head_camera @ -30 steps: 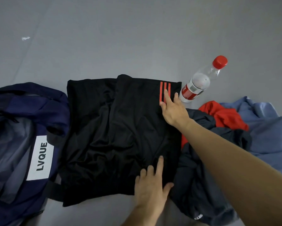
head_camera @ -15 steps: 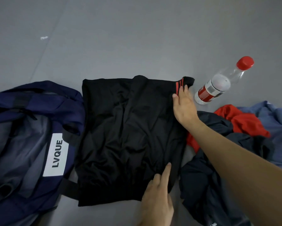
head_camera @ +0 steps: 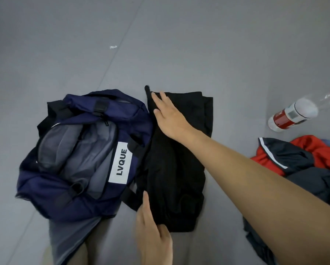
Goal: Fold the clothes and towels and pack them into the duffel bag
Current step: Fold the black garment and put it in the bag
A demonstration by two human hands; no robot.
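- The left hand (head_camera: 152, 234), fingers straight and held together, presses the near edge of the folded black garment (head_camera: 179, 169).
- The garment lies on the floor, touching the open navy duffel bag (head_camera: 51, 196) on its left, not yet packed.
- To the right, a heap of clothes (head_camera: 303, 165) lies unfolded.
- The right hand (head_camera: 169, 117), fingers extended, rests flat on the garment's far corner.
- The task looks to be at an early stage, with most of it left.

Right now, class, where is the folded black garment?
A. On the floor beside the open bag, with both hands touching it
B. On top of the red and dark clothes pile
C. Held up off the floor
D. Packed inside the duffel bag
A: the black garment lies on the floor against the open duffel bag, with the right hand flat on its top part and the left hand at its lower corner.
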